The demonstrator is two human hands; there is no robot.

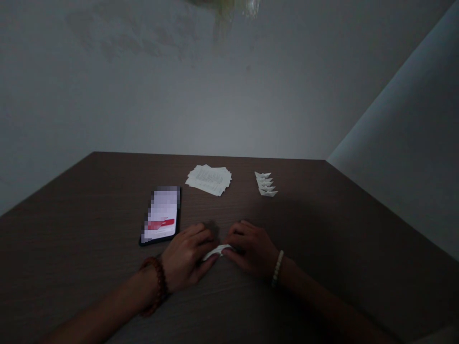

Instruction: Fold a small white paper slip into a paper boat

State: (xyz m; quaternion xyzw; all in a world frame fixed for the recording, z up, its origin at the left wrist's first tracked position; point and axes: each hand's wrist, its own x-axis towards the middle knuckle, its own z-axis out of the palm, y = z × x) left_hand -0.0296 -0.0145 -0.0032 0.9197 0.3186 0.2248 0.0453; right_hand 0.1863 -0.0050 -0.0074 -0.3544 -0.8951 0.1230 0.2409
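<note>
A small folded strip of white paper (217, 252) lies low on the table between my hands, and its ends are pinched in the fingers of both. My left hand (188, 255) holds one end, and a brown bead bracelet (157, 285) circles that wrist. My right hand (251, 250) holds the other end and wears a white bead bracelet (277, 268). A smartphone (160, 215) with a lit, blurred screen lies just beyond my left hand. Farther off are a loose stack of printed paper sheets (208, 179) and a row of several small folded paper boats (266, 184).
The dark wood-grain table (308, 217) runs to a far edge against a pale grey wall (229, 95). Another wall (398, 119) rises at the right. Something pale and blurred hangs at the top edge of the view.
</note>
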